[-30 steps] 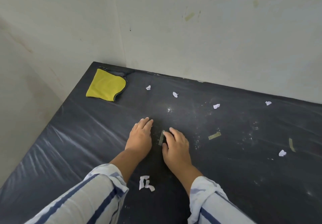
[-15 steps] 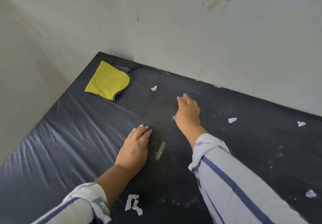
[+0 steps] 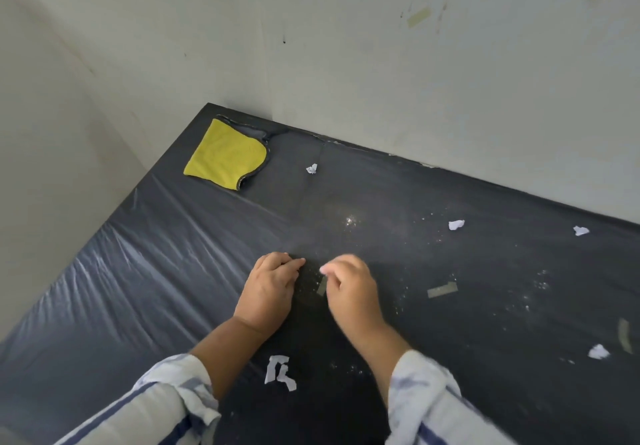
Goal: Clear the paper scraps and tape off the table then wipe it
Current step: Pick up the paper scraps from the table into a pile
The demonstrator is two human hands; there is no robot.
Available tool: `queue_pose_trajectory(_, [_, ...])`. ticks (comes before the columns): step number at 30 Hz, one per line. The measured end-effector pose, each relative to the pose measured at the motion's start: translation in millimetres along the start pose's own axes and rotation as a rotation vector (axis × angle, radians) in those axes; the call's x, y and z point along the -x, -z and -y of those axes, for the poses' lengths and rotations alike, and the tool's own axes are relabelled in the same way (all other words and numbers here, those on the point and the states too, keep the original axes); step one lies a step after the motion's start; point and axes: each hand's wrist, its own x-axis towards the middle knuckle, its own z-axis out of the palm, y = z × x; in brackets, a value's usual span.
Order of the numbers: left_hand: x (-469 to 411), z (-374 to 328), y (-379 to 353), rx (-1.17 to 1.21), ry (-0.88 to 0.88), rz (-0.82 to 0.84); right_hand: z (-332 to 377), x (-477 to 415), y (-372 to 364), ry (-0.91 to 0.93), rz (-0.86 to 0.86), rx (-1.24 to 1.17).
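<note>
No legible text or labels anywhere.

Stained off-white walls, one inside corner.

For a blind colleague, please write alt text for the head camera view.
On a black table, the left hand rests and the right hand seems to pinch a white scrap beside a tape strip. Other paper scraps, more tape and a yellow cloth lie around.

I see left hand resting on the black table. Right hand just beside it pinches a blurry white scrap over a tape strip. Yellow cloth in far corner, loose scraps lie to the right.
</note>
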Motion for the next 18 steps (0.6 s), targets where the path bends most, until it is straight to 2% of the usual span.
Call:
queue_pose_trajectory(9, [82, -1, 21, 0.134, -0.047, 0.033, 36, 92, -11, -0.071, 0.122, -0.031])
queue_pose_trajectory(18, [85, -8, 38, 0.073, -0.075, 0.166, 50, 109, -3, -0.113, 0.094, 0.052])
